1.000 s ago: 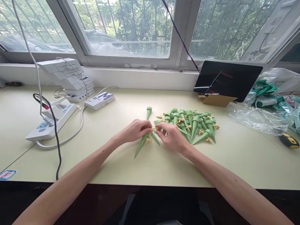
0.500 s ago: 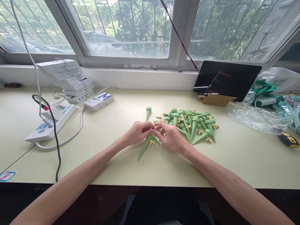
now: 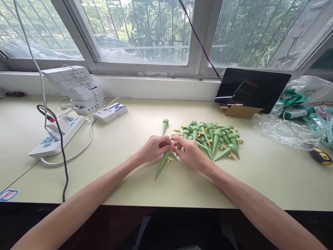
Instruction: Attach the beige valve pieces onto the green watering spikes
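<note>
The left hand [image 3: 154, 147] and right hand [image 3: 191, 151] meet at the fingertips over the table [image 3: 125, 187]. The left seems to grasp a green spike [image 3: 161, 167] near its wide end, its point slanting down toward the near edge; the right is bent in a pinch against the left's fingertips, but what it grips, if anything, is hidden, so its hold cannot be told. A yellow T-shaped piece [image 3: 170, 159] shows just below the fingers, beside the spike; whether the two are joined is unclear. Another spike [image 3: 165, 127] lies beyond the left hand, partly covered by it, and the pile of spikes [image 3: 216, 139], with yellow pieces among them, sits just past the right hand. For fine work at the fingertips like this, the left would do well to keep a firm but light hold on the wide end so the spike does not roll, while the right makes small, straight movements in line with its counterpart; tilting or forcing could make small parts bind or slip. Keeping the forearms low should steady both hands, and lifting the fingers slightly would let the contact be checked by eye.
</note>
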Available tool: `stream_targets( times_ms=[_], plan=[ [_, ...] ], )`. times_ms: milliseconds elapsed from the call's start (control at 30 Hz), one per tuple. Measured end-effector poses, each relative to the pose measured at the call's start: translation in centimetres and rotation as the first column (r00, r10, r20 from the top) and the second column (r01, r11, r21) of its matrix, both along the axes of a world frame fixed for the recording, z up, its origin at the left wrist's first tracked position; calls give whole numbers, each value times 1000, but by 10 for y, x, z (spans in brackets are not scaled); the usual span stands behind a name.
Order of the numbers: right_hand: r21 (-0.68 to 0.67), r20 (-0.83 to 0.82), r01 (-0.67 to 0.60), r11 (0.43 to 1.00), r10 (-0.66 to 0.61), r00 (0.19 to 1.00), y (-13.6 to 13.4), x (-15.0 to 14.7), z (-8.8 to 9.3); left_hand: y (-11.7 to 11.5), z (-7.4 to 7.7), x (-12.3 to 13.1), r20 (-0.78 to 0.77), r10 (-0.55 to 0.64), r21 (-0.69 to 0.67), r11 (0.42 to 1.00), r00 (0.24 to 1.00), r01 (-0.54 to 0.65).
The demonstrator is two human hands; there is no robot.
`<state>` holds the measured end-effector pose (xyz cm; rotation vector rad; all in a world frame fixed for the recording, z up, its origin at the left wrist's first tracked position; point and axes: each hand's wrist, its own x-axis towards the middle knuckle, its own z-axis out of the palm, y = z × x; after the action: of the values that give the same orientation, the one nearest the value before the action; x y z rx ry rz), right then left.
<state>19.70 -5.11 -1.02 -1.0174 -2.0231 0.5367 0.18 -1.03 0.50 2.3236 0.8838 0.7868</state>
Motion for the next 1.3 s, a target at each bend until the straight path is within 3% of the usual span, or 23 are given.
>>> stream_targets(
  times_ms=[300, 733, 967, 1300],
  plan=[
    [57, -30, 20, 998, -18, 999, 0, 0, 3, 1, 3, 0, -7, 27, 59, 998, 1000, -27],
    [79, -129, 209, 975, -198, 972, 1, 3, 7, 5, 11, -4, 144, 124, -22, 992, 982, -123],
    [91, -78, 188, 978, -181, 980, 2, 2, 8, 4, 11, -3, 225, 178, -25, 984, 958, -177],
    [56, -13, 115, 992, -115, 993, 2, 2, 5, 2, 13, -3, 296, 195, 76, 971, 935, -227]
  ],
)
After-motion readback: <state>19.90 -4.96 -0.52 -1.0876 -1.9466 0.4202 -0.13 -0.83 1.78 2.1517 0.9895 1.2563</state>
